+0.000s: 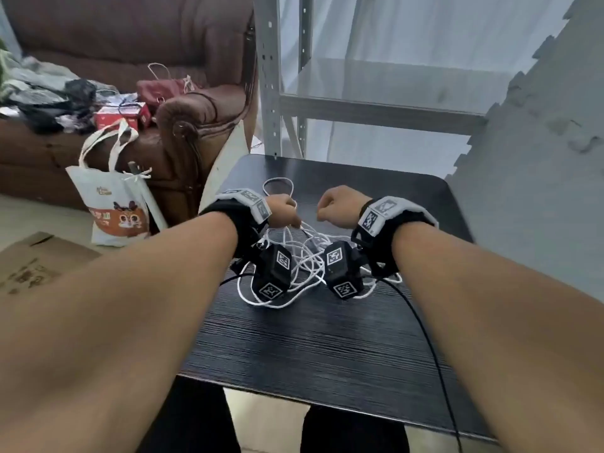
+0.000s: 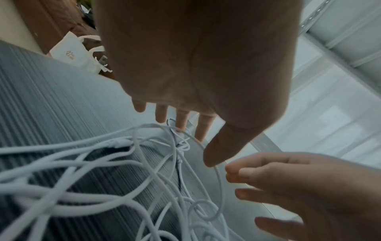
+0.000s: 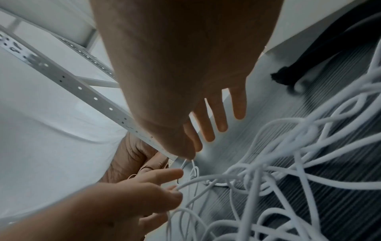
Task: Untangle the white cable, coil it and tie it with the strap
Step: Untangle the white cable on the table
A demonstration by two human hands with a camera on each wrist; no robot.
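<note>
Left hand [image 1: 283, 210] hangs over the far edge of the tangle, fingers pointing down; in the right wrist view its thumb and fingertips look pinched on a strand of the white cable [image 1: 304, 253], though blur keeps that from being certain. Right hand [image 1: 336, 206] is just beside it, loosely curled in the head view; its thumb and forefinger seem to nip a thin looped bit of cable right at the tips, other fingers straight and spread.

The cable is a loose knotted heap on the dark table [image 1: 327, 338], lying mostly on the near side of both hands, under the wrists, with one loop [image 1: 277, 186] poking out beyond the left hand. No clear long axis, strands cross every way.

Both hands are about equally near the heap; the held strands run from the fingers back toward the person. Judgement: still untangling, and pulling apart sideways could tighten the knot. Strap not identifiable.
</note>
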